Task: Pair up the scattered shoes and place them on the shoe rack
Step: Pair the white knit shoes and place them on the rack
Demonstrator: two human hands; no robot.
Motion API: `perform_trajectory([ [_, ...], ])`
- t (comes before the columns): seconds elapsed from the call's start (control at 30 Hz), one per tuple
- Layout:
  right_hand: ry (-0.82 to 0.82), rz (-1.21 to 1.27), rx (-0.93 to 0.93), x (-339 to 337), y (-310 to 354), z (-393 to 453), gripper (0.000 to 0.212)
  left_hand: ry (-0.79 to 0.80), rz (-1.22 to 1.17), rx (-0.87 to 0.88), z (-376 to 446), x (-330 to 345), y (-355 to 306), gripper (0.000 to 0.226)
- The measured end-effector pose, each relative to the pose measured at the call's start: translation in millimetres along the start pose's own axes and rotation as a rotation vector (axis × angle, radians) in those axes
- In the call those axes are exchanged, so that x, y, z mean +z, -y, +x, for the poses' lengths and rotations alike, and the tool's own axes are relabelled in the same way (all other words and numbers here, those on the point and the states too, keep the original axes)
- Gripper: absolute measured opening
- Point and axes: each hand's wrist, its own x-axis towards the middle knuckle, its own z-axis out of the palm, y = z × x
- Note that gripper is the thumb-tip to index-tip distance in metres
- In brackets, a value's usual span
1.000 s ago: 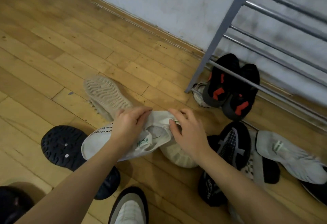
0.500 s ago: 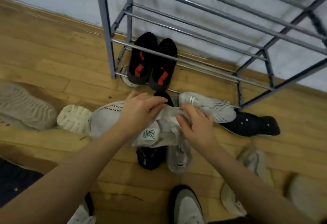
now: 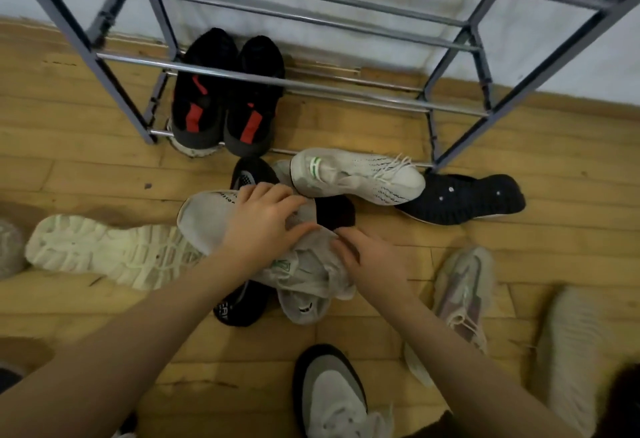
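Note:
Both hands grip one white knit sneaker [image 3: 204,219] with a green logo, held above the floor in front of the rack. My left hand [image 3: 263,219] covers its middle. My right hand [image 3: 370,257] pinches its collar. A matching white sneaker [image 3: 356,174] with green marks lies just beyond, by the rack's front bar. The grey metal shoe rack [image 3: 277,81] stands against the wall. A black pair with red patches [image 3: 221,98] sits on its lowest shelf at the left.
Scattered on the wooden floor: a pale sole-up shoe [image 3: 107,250] at left, a black sole-up shoe [image 3: 464,198] at right, a black shoe [image 3: 239,306] under my hands, a beige-pink sneaker [image 3: 457,295], a grey-and-black shoe [image 3: 332,396] near me.
The view has swung right and closer to the rack. Both hands have carried the white sneaker along toward the rack and keep their grip on it.

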Motion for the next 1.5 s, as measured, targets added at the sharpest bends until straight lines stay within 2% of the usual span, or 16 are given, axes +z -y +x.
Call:
perform_trajectory([
  [0.1, 0.018, 0.047, -0.102, -0.9, 8.5, 8.6, 0.036, -0.045, 0.037, -0.131, -18.2, -8.7, 3.2, 0.055],
  [0.23, 0.045, 0.027, -0.212, 0.4, 24.9, 22.9, 0.036, -0.003, 0.134, -0.315, -47.5, -12.3, 4.9, 0.067],
  [0.33, 0.039, -0.016, -0.225, 4.0, 33.8, 28.3, 0.035, 0.026, 0.189, -0.453, -66.6, -11.1, 7.5, 0.072],
  [0.5, 0.004, 0.010, -0.219, 4.9, 38.9, 26.9, 0.033, 0.036, 0.102, -0.517, -72.7, -13.5, 18.6, 0.067],
  [0.57, -0.036, 0.020, -0.245, 4.1, 40.7, 23.9, 0.033, 0.005, 0.037, -0.460, -69.9, -15.6, 20.4, 0.066],
  [0.73, -0.145, 0.029, -0.214, -0.1, 37.0, 10.8, 0.036, -0.069, 0.105, -0.339, -51.9, -24.8, 17.4, 0.060],
  [0.9, -0.321, 0.072, -0.159, -11.5, 10.4, -18.3, 0.036, -0.042, 0.141, -0.099, -19.8, -29.0, -6.6, 0.061],
  [1.17, -0.495, 0.012, 0.063, -32.5, -42.0, -68.1, 0.030, 0.023, -0.034, 0.197, 28.0, 11.8, -69.2, 0.069],
  [1.37, -0.456, 0.015, 0.208, -31.3, -75.6, -90.3, 0.039, 0.168, 0.008, 0.340, 70.2, 63.4, -100.4, 0.067],
  [1.5, -0.325, -0.063, 0.240, -20.3, -92.7, -95.1, 0.038, 0.248, 0.114, 0.407, 77.2, 100.6, -108.7, 0.064],
])
